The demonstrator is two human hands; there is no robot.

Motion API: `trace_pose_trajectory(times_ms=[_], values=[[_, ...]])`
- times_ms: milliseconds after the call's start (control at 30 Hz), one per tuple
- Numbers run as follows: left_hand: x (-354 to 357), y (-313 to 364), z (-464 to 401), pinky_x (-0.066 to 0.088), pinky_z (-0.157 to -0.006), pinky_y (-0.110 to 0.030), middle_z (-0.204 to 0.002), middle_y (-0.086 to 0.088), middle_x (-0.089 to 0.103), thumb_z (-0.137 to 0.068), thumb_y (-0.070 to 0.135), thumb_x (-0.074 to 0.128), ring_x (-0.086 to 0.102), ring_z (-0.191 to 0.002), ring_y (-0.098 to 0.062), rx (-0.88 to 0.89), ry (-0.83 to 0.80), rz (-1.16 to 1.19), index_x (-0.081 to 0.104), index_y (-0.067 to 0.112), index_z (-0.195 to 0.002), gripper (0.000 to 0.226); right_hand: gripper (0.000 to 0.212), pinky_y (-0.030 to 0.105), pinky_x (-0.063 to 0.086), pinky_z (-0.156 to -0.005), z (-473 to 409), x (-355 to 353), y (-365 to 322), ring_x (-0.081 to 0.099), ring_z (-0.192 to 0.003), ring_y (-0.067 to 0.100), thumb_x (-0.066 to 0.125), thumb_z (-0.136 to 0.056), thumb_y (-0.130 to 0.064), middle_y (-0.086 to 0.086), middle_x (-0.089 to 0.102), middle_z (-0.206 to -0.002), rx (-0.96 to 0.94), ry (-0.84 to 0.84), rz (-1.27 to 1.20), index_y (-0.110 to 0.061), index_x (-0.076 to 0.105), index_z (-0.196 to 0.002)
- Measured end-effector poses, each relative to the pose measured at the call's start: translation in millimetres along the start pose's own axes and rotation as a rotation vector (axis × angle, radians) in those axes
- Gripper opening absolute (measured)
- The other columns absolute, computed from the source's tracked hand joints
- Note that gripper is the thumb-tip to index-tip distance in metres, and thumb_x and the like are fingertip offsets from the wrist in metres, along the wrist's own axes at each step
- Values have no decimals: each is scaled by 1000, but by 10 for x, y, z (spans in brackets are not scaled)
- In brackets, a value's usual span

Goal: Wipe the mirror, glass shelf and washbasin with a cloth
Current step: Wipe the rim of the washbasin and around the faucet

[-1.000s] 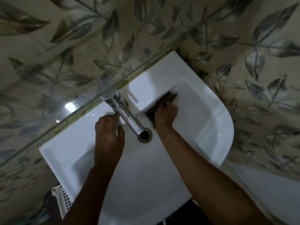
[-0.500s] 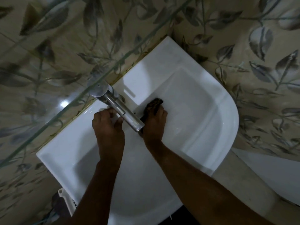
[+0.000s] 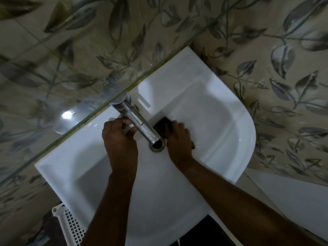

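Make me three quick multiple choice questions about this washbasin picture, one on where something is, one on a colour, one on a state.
1. Where is the cloth?
A. Under the right hand, in the basin
B. On the floor
C. Draped over the tap

2. What colour is the basin?
A. Green
B. White
C. Black

3. What is the left hand doing?
A. Hanging free
B. Holding the cloth
C. Resting by the tap base

Key: 1 A, the dark cloth shows beyond the right fingers. 2 B, the bowl is plain white. 3 C, its fingers sit at the tap's base.
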State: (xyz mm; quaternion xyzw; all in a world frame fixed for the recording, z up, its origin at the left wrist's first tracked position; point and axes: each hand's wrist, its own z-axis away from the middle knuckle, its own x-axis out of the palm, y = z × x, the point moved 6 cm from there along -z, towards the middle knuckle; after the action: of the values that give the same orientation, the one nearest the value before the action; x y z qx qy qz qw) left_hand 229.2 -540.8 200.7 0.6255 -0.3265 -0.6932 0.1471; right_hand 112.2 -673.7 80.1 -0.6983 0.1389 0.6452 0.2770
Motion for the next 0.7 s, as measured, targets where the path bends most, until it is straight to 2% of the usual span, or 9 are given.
trace_pose_trajectory(times_ms=[67, 133, 233, 333, 433, 467, 533, 600, 700], values=[[-48, 71, 17, 31, -74, 7, -101, -19, 58, -76, -14, 67, 43, -90, -11, 2, 5, 54, 65, 2, -96, 26, 28, 39, 44, -69, -190, -193, 306, 42, -92, 32, 60, -74, 1, 20, 62, -112, 52, 110, 40, -3, 70, -100], [-81, 120, 29, 31, -73, 8, -103, -21, 58, -75, -18, 66, 42, -89, -9, 1, 9, 94, 64, 0, -96, 27, 36, 45, 45, -78, -319, -385, 546, 46, -96, 35, 42, -83, -2, 21, 59, -118, 67, 163, 94, -5, 69, -106], [-87, 115, 33, 32, -72, 8, -105, -20, 57, -76, -18, 66, 40, -87, -5, -19, 13, 119, 65, 1, -97, 28, 45, 50, 41, -85, -282, -365, 548, 44, -101, 36, 36, -81, -1, 22, 56, -125, 97, 91, 170, -7, 68, -113], [-75, 95, 34, 31, -73, 8, -105, -19, 59, -75, -17, 68, 44, -88, -7, -12, 14, 116, 65, 3, -97, 30, 49, 45, 48, -72, 46, -118, 245, 39, -94, 35, 56, -72, -5, 23, 57, -117, 204, -23, 74, -5, 64, -120], [-70, 80, 28, 33, -70, 8, -106, -18, 58, -75, -17, 67, 49, -80, -5, -37, 15, 154, 65, 4, -96, 30, 60, 44, 54, -71, 376, 7, -364, 52, -93, 39, 66, -74, -19, 22, 56, -118, 182, -178, -92, -4, 52, -131], [-68, 78, 27, 33, -69, 8, -106, -18, 57, -75, -17, 66, 52, -81, -6, -48, 16, 165, 65, 5, -95, 30, 61, 45, 54, -75, 450, 38, -554, 54, -96, 39, 64, -80, -28, 22, 54, -123, 194, -212, -158, -4, 49, -134], [-54, 61, 25, 33, -69, 8, -107, -15, 57, -77, -15, 67, 54, -88, -11, -50, 17, 155, 64, 8, -95, 29, 64, 47, 49, -88, 583, 119, -858, 49, -110, 39, 38, -91, -42, 21, 44, -137, 202, -304, -218, -5, 38, -144], [-13, 5, 10, 34, -72, 6, -107, -10, 58, -77, -9, 69, 56, -93, -13, -39, 8, 156, 62, 18, -94, 32, 55, 48, 48, -89, 687, 132, -1070, 50, -111, 38, 33, -96, -34, 18, 43, -135, 93, -383, -224, -8, 38, -144], [42, -106, -11, 37, -80, -1, -105, -5, 60, -79, 1, 72, 58, -97, -17, -16, 3, 115, 63, 19, -95, 26, 37, 49, 52, -84, 876, -38, -1225, 56, -101, 38, 60, -91, -9, 21, 52, -123, -168, -417, -337, -3, 52, -127]])
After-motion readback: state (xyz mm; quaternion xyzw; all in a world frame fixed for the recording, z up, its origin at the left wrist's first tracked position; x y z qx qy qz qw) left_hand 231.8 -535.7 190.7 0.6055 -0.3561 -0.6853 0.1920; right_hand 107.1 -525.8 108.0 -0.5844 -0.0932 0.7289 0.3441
